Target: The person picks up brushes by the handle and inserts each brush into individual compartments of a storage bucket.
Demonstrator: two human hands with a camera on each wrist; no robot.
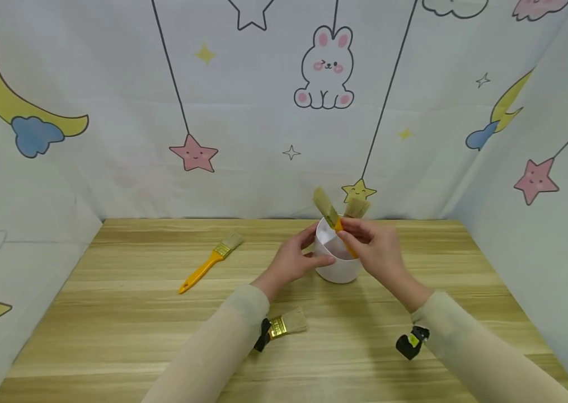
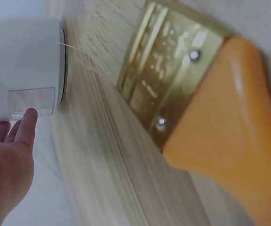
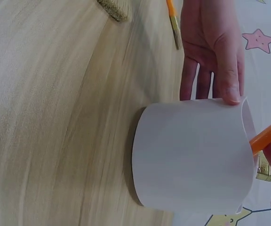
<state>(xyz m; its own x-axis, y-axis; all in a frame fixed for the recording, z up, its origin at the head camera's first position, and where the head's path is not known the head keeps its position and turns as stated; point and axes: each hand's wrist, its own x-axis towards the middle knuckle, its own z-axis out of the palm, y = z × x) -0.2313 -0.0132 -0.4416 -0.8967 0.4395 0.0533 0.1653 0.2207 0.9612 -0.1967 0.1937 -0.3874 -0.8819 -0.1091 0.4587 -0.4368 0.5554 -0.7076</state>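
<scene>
A white cylindrical holder (image 1: 338,272) with an inner divider stands on the table. My left hand (image 1: 294,257) grips its left side, the thumb near the front rim and the fingers around the far side. With my right hand (image 1: 376,243) I pinch a paintbrush (image 1: 331,212) by its orange handle, bristles up and tilted left; the handle end points down into the holder's opening. Behind it, the bristles of a second paintbrush (image 1: 356,207) rise above the rim, its handle hidden. In the right wrist view the holder (image 3: 192,153) hides part of the held handle (image 3: 269,136).
One paintbrush (image 1: 213,257) lies on the table (image 1: 127,313) to the left. Another paintbrush (image 1: 289,323) lies partly hidden under my left forearm, and looms close in the left wrist view. A printed white curtain (image 1: 263,112) surrounds the table's back and sides.
</scene>
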